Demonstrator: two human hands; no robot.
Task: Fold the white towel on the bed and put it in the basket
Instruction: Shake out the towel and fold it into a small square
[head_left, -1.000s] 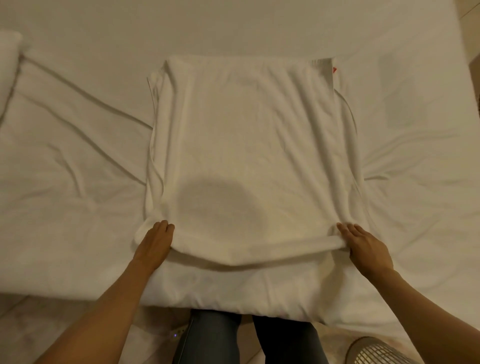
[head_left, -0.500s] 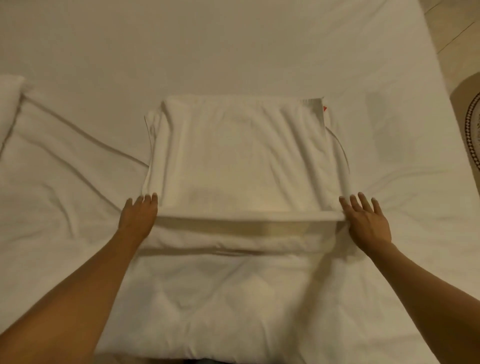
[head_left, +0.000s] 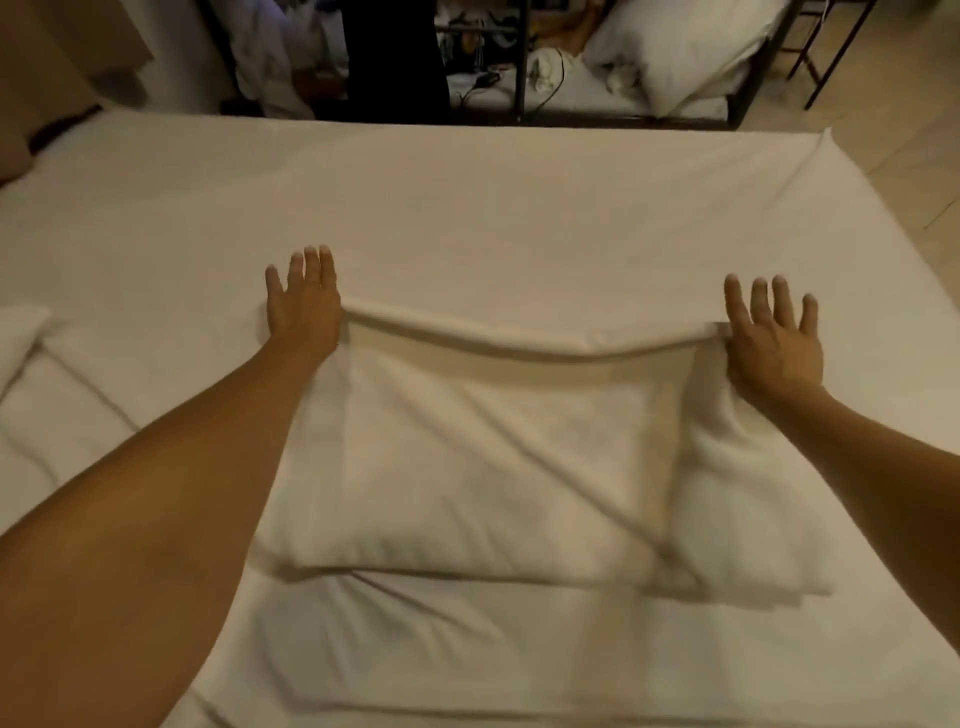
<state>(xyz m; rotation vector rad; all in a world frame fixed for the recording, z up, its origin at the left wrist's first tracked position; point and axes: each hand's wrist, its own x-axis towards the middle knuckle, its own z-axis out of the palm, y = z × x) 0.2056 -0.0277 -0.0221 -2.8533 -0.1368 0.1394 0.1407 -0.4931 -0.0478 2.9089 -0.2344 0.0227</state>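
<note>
Both bare arms stretched forward, left hand (head_left: 304, 306) and right hand (head_left: 774, 335) palm-down (fingers splayed), well apart

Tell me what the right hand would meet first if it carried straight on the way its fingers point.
Probably only bare sheet: the right hand, at the white towel edge, points across the bed, with nothing lying ahead up to its far edge. Its height above the sheet is unclear.
</note>
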